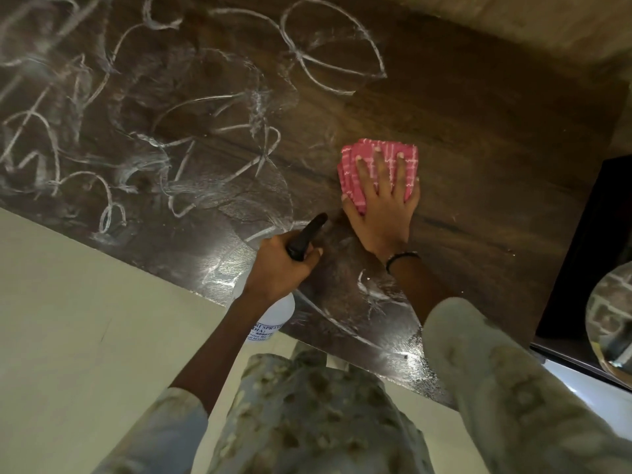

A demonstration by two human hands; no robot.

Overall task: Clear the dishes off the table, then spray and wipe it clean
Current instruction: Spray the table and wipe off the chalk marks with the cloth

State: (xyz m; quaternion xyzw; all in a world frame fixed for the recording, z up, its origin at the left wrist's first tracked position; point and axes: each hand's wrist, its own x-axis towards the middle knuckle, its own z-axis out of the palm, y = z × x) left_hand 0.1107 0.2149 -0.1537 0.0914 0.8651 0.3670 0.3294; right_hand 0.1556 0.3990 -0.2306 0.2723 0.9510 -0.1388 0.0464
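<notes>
**Cloth flat on the table, spray bottle gripped at the near edge**

Here we are over the dark wood table (461, 107), and the right hand (383, 203) lies spread on a pink checked cloth (378, 165), fingers straight and fanned, palm pressing it onto the surface. The cloth is folded into a thick pad, its long side running away from the person, and it sits right of centre on a patch of bare brown wood. A dark band (402, 257) circles that wrist.

Over to the left hand (278, 265): it's wrapped tight round the neck of a white spray bottle (273, 319), fingers curled under the black spray head (306, 236). The nozzle points away from the person and slightly right, toward the heel of the right hand, ending just short of it. The bottle body hangs down at the near table edge, its long axis tilted with the base toward the person. Blue lettering shows on it, too cropped to read fully.

Left of the cloth, the tabletop is covered in white looping streaks (136, 131) and a wet sheen. On the far right there's a round mirror-like disc (612, 323), though I can't be sure what it is. Pale floor (85, 319) lies below the table edge.
</notes>
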